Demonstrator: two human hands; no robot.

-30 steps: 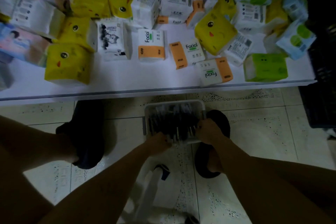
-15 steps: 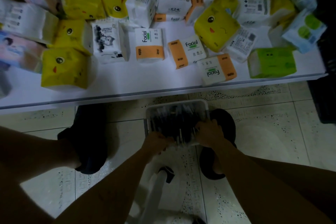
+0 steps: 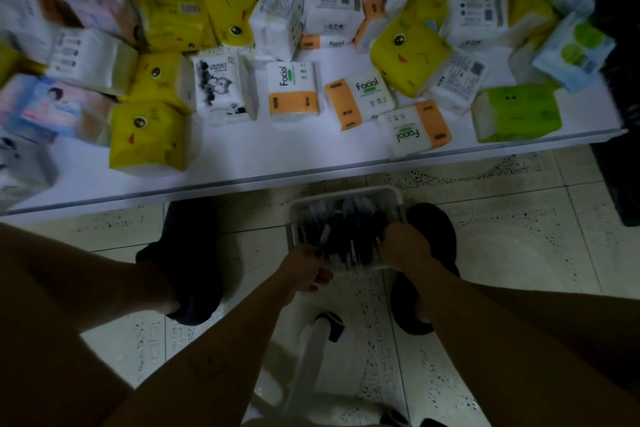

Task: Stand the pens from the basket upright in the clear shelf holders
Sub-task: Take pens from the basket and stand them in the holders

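On the tiled floor (image 3: 519, 253), below the shelf (image 3: 259, 156) of tissue packs (image 3: 292, 90): basket (image 3: 346, 191) of pens (image 3: 346, 232). At its near rim the left hand (image 3: 304, 270), among the pens the right hand (image 3: 407, 246); cannot tell whether fingers (image 3: 320, 277) clamp anything. Best to gather few, tips aligned, then lift.

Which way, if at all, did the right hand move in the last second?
No. The right hand stays at the basket's near-right corner, beside the dark shoe; only the camera shifted.
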